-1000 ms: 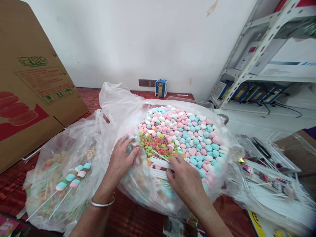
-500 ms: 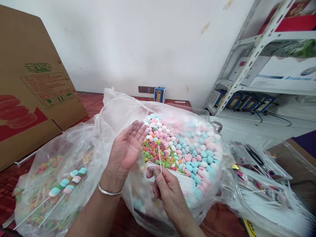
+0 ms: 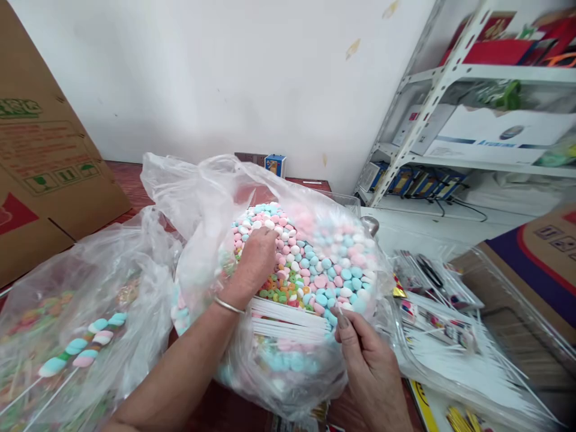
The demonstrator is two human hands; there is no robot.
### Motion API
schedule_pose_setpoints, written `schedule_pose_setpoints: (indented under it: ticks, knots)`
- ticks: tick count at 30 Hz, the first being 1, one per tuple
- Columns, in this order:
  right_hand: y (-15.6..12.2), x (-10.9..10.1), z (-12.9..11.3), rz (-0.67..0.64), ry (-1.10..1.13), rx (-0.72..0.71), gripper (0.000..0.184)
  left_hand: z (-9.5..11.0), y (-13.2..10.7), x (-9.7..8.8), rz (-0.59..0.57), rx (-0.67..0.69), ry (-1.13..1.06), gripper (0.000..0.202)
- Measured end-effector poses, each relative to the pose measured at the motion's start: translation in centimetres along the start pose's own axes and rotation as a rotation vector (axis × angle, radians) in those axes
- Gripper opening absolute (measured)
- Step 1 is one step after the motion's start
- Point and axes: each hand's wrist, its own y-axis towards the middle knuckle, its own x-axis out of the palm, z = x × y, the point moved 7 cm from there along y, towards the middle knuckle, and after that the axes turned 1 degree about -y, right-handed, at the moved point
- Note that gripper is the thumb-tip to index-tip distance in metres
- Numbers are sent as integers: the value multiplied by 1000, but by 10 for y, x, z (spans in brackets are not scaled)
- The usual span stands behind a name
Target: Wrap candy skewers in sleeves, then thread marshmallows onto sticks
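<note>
A clear plastic bag [image 3: 211, 204] lies wide open, holding pink, blue and white marshmallows [image 3: 321, 281], colored cereal rings [image 3: 281, 290] and a bundle of white sticks [image 3: 288, 321]. My left hand [image 3: 257, 258], with a bangle at its wrist, reaches in among the marshmallows. Its fingers are bent downward and pressed together; whatever they grip is hidden. Over the bag's right side, my right hand [image 3: 371, 363] is closed, pinching a thin white stick [image 3: 339, 310] between thumb and fingers. That stick points away from me, so little of it shows.
At left, skewers of marshmallows [image 3: 85, 351] lie on another plastic bag [image 3: 144, 258], near a cardboard box [image 3: 58, 156]. To the right stands a clear bin [image 3: 402, 342] with white sticks, packets and scissors [image 3: 429, 270]. A metal shelf [image 3: 418, 114] stands behind it.
My left hand has gone from open, palm up, to fingers down in the marshmallows. My right hand has moved right with the stick. The view has swung to the right.
</note>
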Motion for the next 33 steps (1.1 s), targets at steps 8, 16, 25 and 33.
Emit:
schedule_pose_setpoints:
  ticks: [8,16,25,33]
  knots:
    - [1,9,11,6,-10,28,41,50,14,28,-264,208,-72,18]
    - [3,12,21,-14,-7,57,39,65,5,68,-320,160,-181,21]
    - [17,16,22,-12,242,129,39,48,-11,47,-374,-112,-729,12]
    - [26,41,3,-89,576,-8,35,51,-80,45,-615,-682,-1875,27]
